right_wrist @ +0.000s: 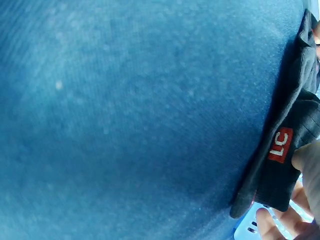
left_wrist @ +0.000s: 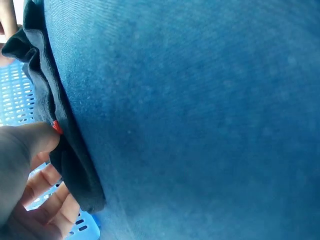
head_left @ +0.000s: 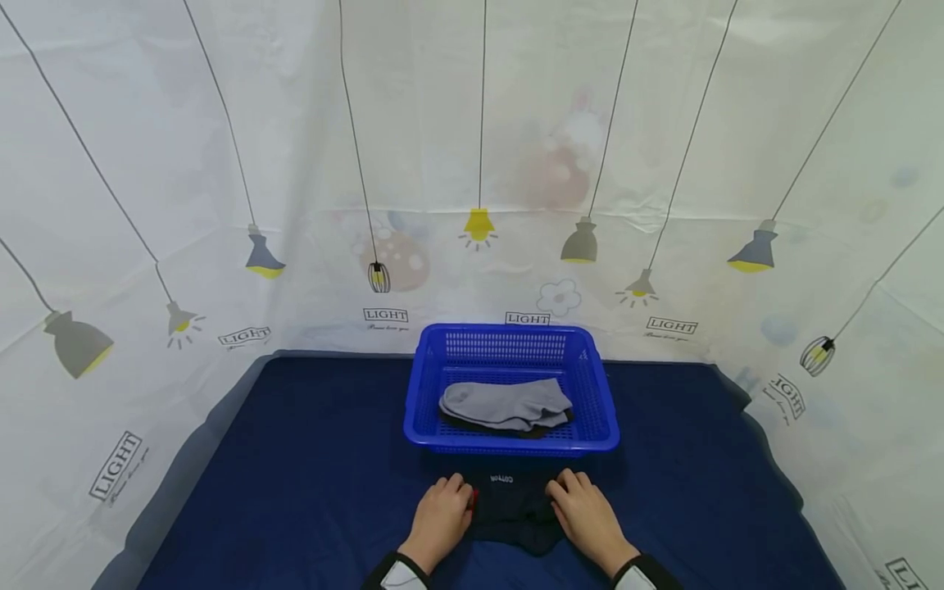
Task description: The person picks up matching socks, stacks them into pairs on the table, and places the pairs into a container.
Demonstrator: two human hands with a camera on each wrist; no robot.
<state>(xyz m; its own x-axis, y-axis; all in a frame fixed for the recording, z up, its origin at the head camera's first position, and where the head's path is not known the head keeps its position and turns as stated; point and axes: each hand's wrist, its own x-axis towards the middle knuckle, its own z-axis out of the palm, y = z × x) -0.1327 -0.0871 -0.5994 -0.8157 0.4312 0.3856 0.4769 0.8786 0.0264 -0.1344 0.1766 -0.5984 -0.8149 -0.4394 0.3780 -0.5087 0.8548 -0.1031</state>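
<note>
Black socks [head_left: 514, 512], marked with white COTTON lettering, lie in dark layers on the blue cloth between the two hands. My left hand [head_left: 440, 516] pinches their left end, its thumb beside a small red patch [left_wrist: 57, 127] in the left wrist view. At the other end, my right hand [head_left: 587, 518] pinches the edge between thumb and fingers. The right wrist view shows a red label [right_wrist: 280, 145] with white letters close to that thumb. Both hands are low, just in front of the blue basket [head_left: 509, 448]. Which layer belongs to which sock, I cannot tell.
Inside the basket, grey socks [head_left: 505, 403] lie flat over a darker brown or black one [head_left: 542, 431]. The dark blue cloth [head_left: 310, 467] spreads to both sides. A white sheet [head_left: 310, 164] printed with hanging lamps rises behind and at the sides.
</note>
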